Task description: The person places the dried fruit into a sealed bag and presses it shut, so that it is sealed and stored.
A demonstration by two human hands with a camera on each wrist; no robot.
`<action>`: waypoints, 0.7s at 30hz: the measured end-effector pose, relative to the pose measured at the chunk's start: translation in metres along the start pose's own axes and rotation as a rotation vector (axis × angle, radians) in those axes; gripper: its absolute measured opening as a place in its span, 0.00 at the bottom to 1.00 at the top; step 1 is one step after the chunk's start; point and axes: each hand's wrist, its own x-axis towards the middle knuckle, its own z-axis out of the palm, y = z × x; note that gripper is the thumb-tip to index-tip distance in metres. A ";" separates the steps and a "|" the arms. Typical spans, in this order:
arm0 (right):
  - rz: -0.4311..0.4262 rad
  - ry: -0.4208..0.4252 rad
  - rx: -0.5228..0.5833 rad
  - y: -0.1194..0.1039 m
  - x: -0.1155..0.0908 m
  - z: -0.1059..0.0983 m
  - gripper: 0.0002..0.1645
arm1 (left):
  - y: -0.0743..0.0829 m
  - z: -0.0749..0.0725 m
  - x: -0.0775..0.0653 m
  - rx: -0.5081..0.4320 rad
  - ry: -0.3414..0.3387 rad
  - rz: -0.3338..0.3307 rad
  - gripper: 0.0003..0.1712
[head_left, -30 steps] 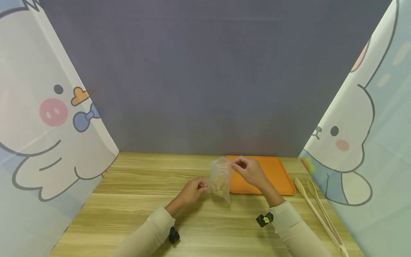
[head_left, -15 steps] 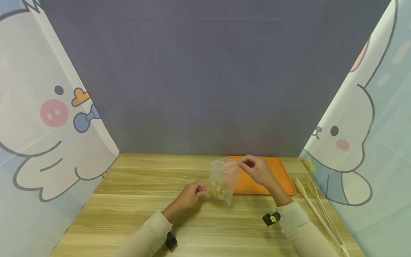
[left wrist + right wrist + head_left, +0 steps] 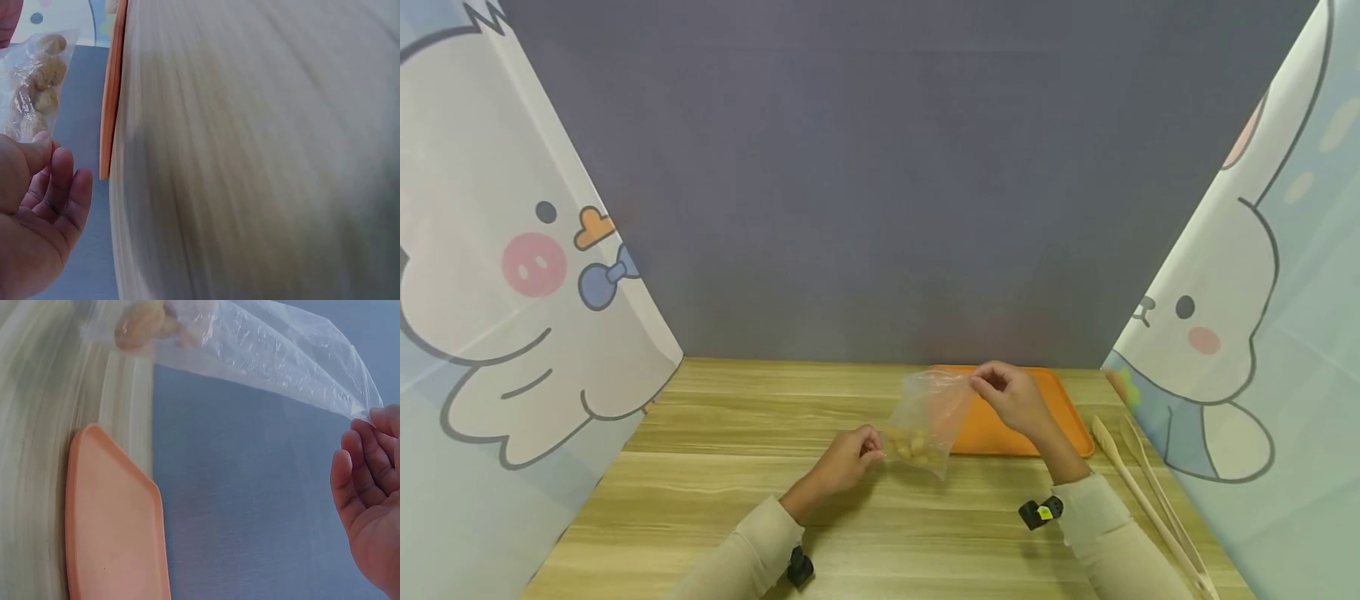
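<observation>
A clear plastic bag point(image 3: 928, 412) hangs tilted above the wooden table, with several round, tan, wrinkled pieces point(image 3: 45, 74) gathered in its lower part. I cannot tell what kind they are. My left hand point(image 3: 844, 461) pinches the bag's lower left corner between thumb and index finger, and its other fingers curl loosely. The upper right corner is pinched by my right hand point(image 3: 1017, 402), the film stretched slantwise between both hands. In the right wrist view, thumb and index fingertip of the right hand point(image 3: 375, 469) meet on the bag's edge.
Behind the bag and right hand, an orange tray point(image 3: 1060, 425) lies at the back right of the wooden table point(image 3: 737, 467). Long pale wooden tongs point(image 3: 1157, 508) lie along the right side. A grey back panel point(image 3: 880, 208) and printed side panels point(image 3: 1210, 375) enclose the table.
My right hand has moved to the right, spreading the bag wider, and the pieces show more plainly in it. The left hand has shifted slightly down and left, mostly earlier on.
</observation>
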 end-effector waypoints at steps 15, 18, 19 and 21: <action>-0.103 -0.012 -0.010 -0.023 0.012 0.005 0.04 | 0.000 0.001 0.010 0.002 -0.029 -0.053 0.03; -0.116 -0.015 -0.012 -0.023 0.013 0.004 0.06 | 0.001 -0.001 0.012 0.015 -0.040 -0.065 0.06; -0.117 -0.015 -0.015 -0.023 0.013 0.004 0.05 | 0.002 -0.002 0.013 0.017 -0.039 -0.068 0.07; -0.118 -0.018 -0.022 -0.024 0.013 0.003 0.04 | 0.004 -0.005 0.015 0.019 -0.016 -0.065 0.08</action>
